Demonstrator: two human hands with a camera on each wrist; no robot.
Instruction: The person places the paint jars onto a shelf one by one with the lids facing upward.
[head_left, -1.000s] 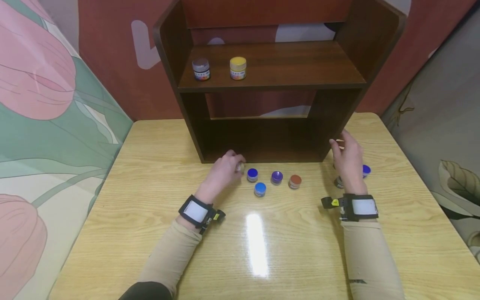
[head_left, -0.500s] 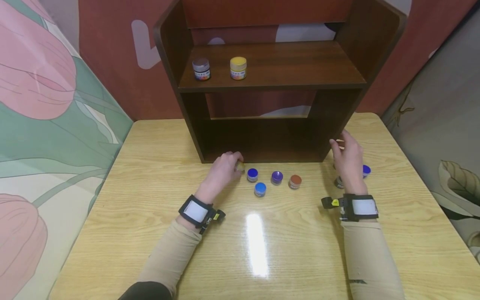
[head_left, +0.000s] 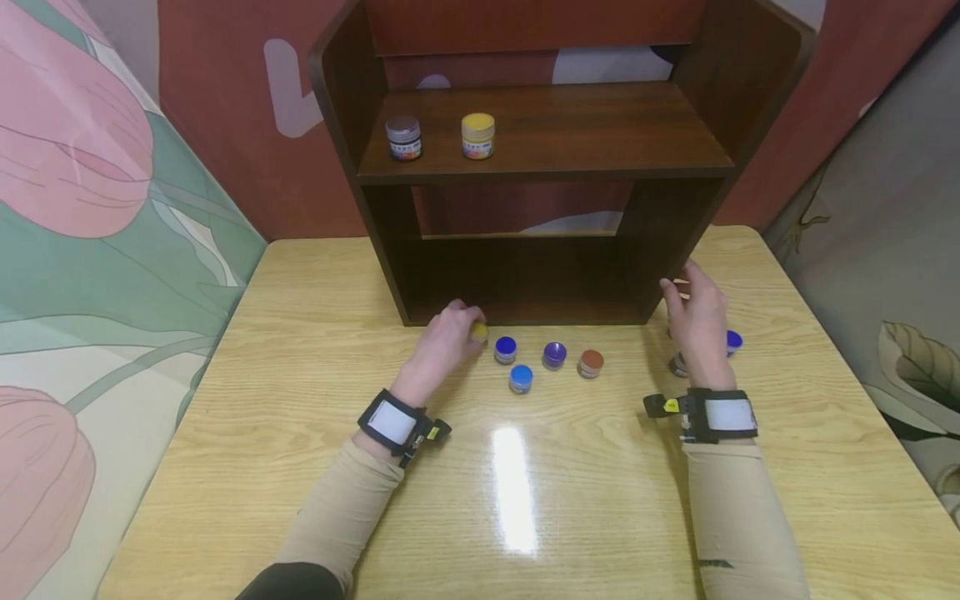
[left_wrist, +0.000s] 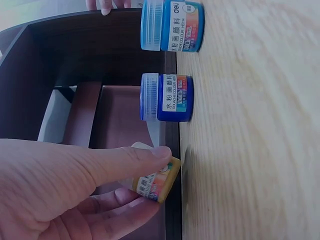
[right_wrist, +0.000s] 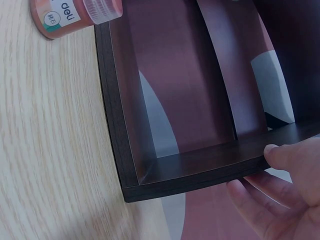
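Note:
My left hand (head_left: 442, 337) pinches a small ochre-yellow paint jar (left_wrist: 159, 180) between thumb and fingers. The jar tilts at the front bottom edge of the dark wooden shelf (head_left: 525, 321). Beside it stand a dark blue paint jar (left_wrist: 175, 97) and a light blue paint jar (left_wrist: 182, 25), upright on the table. My right hand (head_left: 697, 321) grips the shelf's right side panel (right_wrist: 210, 162), thumb on the front edge and fingers around the outer side.
A purple paint jar (head_left: 555, 356) and a reddish-brown paint jar (head_left: 590, 363) stand farther right. Another blue-lidded jar (head_left: 733, 342) is partly hidden by the right hand. On the upper shelf board sit a dark jar (head_left: 404, 138) and a yellow jar (head_left: 477, 136).
The ochre jar has turned in my left fingers, so more of its yellow surface shows in the head view. My right hand stays on the shelf side.

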